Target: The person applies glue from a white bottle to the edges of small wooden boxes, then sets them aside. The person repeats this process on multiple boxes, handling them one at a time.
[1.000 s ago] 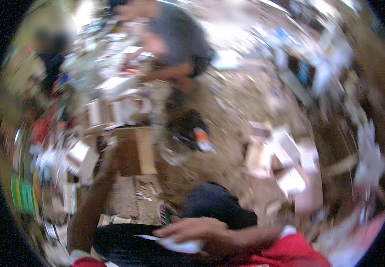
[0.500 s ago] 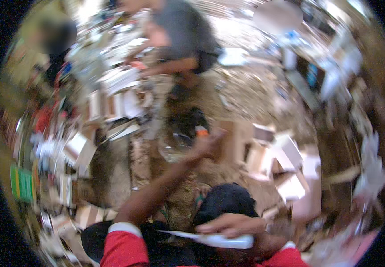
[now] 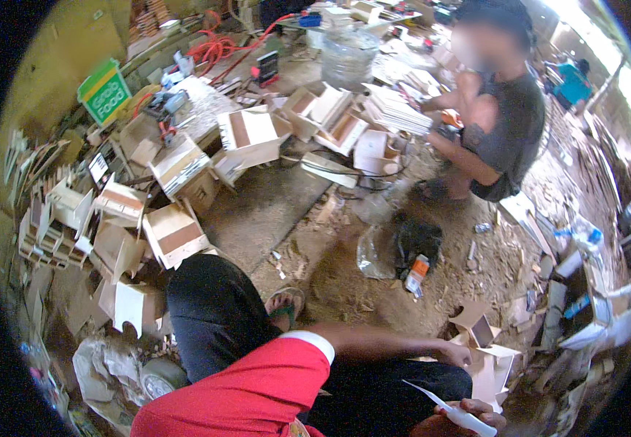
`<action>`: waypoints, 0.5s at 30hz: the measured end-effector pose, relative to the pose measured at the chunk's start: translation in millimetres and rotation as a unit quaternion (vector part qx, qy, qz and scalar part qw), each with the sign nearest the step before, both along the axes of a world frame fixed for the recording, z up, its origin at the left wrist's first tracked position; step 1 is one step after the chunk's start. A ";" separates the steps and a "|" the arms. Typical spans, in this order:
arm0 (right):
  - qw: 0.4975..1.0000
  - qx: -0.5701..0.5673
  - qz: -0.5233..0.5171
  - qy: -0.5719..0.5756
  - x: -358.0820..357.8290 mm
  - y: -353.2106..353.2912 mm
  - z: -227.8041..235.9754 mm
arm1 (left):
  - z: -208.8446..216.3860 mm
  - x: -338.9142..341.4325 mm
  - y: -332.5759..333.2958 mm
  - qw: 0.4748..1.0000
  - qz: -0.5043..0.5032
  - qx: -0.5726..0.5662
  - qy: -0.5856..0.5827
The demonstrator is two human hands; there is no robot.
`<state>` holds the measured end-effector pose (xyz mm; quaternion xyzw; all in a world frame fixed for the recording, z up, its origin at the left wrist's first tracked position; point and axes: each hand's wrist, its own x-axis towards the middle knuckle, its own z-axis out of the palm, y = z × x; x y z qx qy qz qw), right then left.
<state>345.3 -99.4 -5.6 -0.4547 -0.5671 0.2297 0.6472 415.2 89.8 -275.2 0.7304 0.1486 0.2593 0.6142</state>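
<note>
My left arm, in a red sleeve with a white cuff, stretches across my lap to the right. At its end my left hand [image 3: 452,352] is closed, fingers curled at the edge of a small pale wooden box [image 3: 492,368]; the fingertips are partly hidden. Another open-sided wooden box [image 3: 473,325] touches it on the far side. At the lower right, my right hand [image 3: 481,415] is wrapped round a white squeeze bottle [image 3: 463,419]. Its long, tapered nozzle points up and to the left.
A co-worker [image 3: 501,124] crouches at the far right beside stacked thin boards [image 3: 396,109]. Several wooden boxes [image 3: 177,233] crowd the left. On the dusty floor lie a black bag [image 3: 416,237] and an orange-and-white container [image 3: 417,275]. An orange hose [image 3: 213,47] coils behind.
The view has swung left and steadied. My left hand has moved from near the orange-and-white container to the wooden boxes. The white squeeze bottle stays in my right hand.
</note>
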 end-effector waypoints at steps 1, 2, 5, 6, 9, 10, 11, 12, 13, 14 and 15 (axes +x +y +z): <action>0.992 -0.002 -0.068 -0.103 -3.0 -0.1 -1.4 | -1.9 -18.7 3.1 0.991 0.022 0.115 -0.072; 0.992 0.027 -0.053 -0.113 -3.9 4.3 -2.7 | -6.5 -51.5 11.2 0.985 0.057 0.122 0.108; 0.985 0.084 -0.035 -0.147 -1.8 15.5 -5.4 | 1.5 -179.0 42.7 0.905 0.307 0.290 0.046; 0.983 0.078 -0.040 -0.161 -0.3 16.9 -6.4 | 12.5 -234.5 55.3 0.910 0.345 0.156 0.169; 0.986 0.063 -0.018 -0.153 4.2 17.7 -12.3 | 69.0 -416.5 76.4 0.761 0.557 0.124 0.309; 0.991 0.062 0.008 -0.118 4.6 17.7 -15.6 | 88.8 -476.3 69.8 0.688 0.622 0.119 0.355; 0.994 0.060 0.031 -0.082 4.0 18.3 -18.7 | 107.2 -532.8 57.9 0.611 0.678 0.110 0.394; 0.997 0.046 0.047 -0.031 2.0 17.7 -21.7 | 122.5 -582.6 42.7 0.531 0.717 0.132 0.433; 0.998 0.040 0.045 -0.035 -0.5 18.4 -23.4 | 131.1 -624.4 22.1 0.459 0.743 0.155 0.462; 0.998 0.035 0.044 -0.039 -3.5 20.1 -24.5 | 136.0 -661.3 2.0 0.344 0.756 0.279 0.481; 0.998 0.032 0.042 -0.043 -6.8 21.4 -24.1 | 140.0 -697.5 -23.2 0.362 0.729 0.241 0.529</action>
